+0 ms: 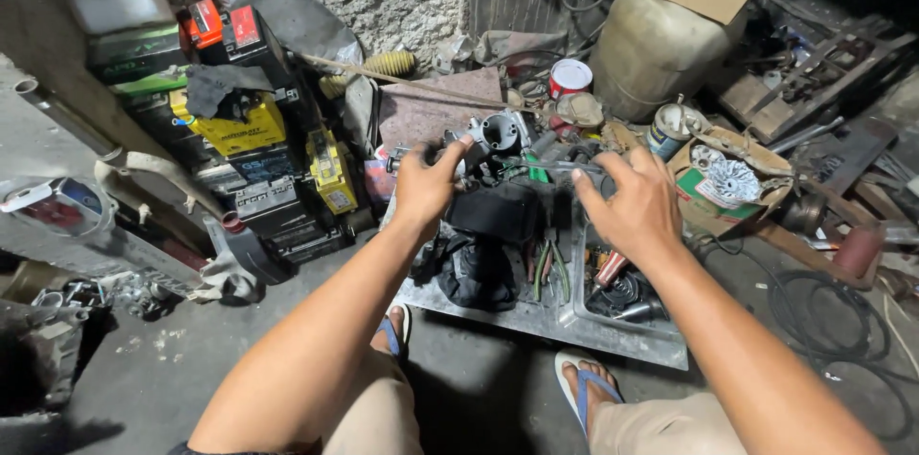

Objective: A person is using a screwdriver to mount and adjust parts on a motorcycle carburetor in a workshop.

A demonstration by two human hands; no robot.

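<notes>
Head view: left hand [428,185] grip closed on grey metal engine part [498,134]; right hand [634,206] pinches thin rod [546,166] above metal tray [574,326].

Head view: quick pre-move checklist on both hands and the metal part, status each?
1. Left hand gripping the grey metal part: ok, fingers wrapped around its left end.
2. Right hand on the thin rod: cannot tell, fingers hide the contact.
3. Part held above the metal tray: ok.
4. Tray space free: not ok, black cloth and small parts fill it.
5. Feet clear of tray: ok, blue sandal just off its edge.
</notes>
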